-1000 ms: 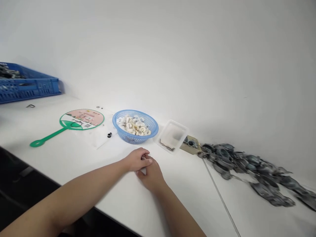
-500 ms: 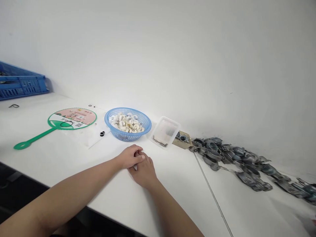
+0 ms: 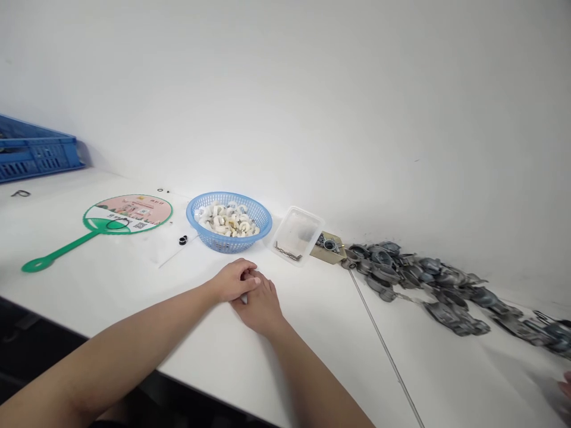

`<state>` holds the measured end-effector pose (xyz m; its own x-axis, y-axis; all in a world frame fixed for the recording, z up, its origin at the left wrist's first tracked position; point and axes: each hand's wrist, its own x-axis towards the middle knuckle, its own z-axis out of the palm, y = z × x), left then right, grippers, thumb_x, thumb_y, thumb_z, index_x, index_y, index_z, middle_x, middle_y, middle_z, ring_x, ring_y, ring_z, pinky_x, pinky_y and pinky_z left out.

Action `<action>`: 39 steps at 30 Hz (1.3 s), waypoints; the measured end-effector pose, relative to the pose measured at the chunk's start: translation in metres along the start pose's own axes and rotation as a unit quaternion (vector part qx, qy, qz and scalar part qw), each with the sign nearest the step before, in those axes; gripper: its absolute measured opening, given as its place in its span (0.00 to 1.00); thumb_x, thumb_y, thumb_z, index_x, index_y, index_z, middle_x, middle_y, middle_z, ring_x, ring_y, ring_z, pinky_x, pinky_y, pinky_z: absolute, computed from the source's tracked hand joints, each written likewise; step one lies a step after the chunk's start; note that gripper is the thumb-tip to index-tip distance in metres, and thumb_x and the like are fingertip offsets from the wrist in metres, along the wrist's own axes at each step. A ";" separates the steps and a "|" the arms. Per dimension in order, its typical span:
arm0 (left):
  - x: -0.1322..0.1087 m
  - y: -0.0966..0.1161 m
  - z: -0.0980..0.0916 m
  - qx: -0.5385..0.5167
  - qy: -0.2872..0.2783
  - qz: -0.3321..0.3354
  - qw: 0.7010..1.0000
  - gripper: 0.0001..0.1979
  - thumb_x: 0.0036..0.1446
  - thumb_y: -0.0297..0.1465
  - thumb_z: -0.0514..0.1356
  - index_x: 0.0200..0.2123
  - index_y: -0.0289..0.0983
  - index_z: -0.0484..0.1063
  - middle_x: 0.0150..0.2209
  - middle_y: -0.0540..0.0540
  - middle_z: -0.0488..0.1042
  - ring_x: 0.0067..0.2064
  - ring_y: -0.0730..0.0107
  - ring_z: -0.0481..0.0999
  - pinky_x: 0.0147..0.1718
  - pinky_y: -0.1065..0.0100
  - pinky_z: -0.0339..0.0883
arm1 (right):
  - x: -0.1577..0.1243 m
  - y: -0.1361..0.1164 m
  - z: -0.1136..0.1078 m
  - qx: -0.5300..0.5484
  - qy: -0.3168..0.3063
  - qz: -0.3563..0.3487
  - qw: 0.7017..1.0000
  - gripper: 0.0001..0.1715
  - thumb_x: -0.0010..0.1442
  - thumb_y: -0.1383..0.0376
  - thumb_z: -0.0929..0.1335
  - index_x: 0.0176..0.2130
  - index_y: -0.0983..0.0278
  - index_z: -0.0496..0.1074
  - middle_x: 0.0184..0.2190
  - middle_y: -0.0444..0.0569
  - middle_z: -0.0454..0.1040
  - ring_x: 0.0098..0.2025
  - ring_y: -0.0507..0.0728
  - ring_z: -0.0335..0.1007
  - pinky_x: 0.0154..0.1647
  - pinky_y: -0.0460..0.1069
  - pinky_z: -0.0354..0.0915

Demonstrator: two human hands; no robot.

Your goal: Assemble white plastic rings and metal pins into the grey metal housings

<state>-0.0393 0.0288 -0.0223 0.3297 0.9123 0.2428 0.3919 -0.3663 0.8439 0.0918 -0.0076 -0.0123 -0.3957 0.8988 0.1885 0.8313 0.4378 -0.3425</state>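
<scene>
Both my hands rest together on the white tabletop, in front of the blue basket. My left hand lies against and partly over my right hand, its thumb across the right hand's back and apart from its index finger. My right hand lies flat with its fingers pointing away from me; some fingers are partly hidden by the left hand. No object shows in either hand. Nearest to them is the blue basket, filled with white ring-like plastic parts. A clear plastic tub holds small metal pins.
A tan box holds metal parts. Grey metal castings lie piled rightward along the wall. At left are a green-handled fan, small black rings and a blue crate. Another person's hand shows at the right edge.
My hands keep their pose together. The view has shifted slightly, and more of another person's hand shows at the right edge.
</scene>
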 end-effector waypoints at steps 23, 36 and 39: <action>-0.002 0.005 -0.001 -0.013 -0.003 -0.008 1.000 0.23 0.50 0.38 0.57 0.49 0.34 0.67 0.48 0.40 0.69 0.48 0.59 0.70 0.50 0.60 0.63 | -0.005 -0.004 -0.004 -0.001 -0.005 0.005 1.000 0.30 0.54 0.59 0.62 0.57 0.52 0.58 0.53 0.48 0.64 0.57 0.59 0.55 0.53 0.57 0.53; -0.002 0.004 -0.001 0.004 -0.004 0.006 1.000 0.23 0.51 0.38 0.57 0.49 0.33 0.67 0.47 0.41 0.70 0.47 0.60 0.70 0.49 0.61 0.63 | -0.006 -0.008 -0.008 -0.001 -0.009 0.001 1.000 0.33 0.53 0.59 0.63 0.58 0.52 0.55 0.54 0.46 0.63 0.58 0.60 0.54 0.54 0.59 0.54; -0.003 0.005 -0.001 0.003 -0.003 -0.001 1.000 0.23 0.51 0.39 0.57 0.49 0.34 0.67 0.47 0.41 0.70 0.47 0.60 0.70 0.49 0.61 0.64 | -0.006 -0.007 -0.007 -0.001 -0.009 0.000 1.000 0.31 0.54 0.60 0.62 0.57 0.48 0.56 0.55 0.44 0.63 0.59 0.59 0.53 0.53 0.57 0.54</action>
<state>-0.0389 0.0248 -0.0187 0.3337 0.9119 0.2391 0.3972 -0.3660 0.8416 0.0910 -0.0158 -0.0043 -0.4033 0.8986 0.1727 0.8314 0.4387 -0.3410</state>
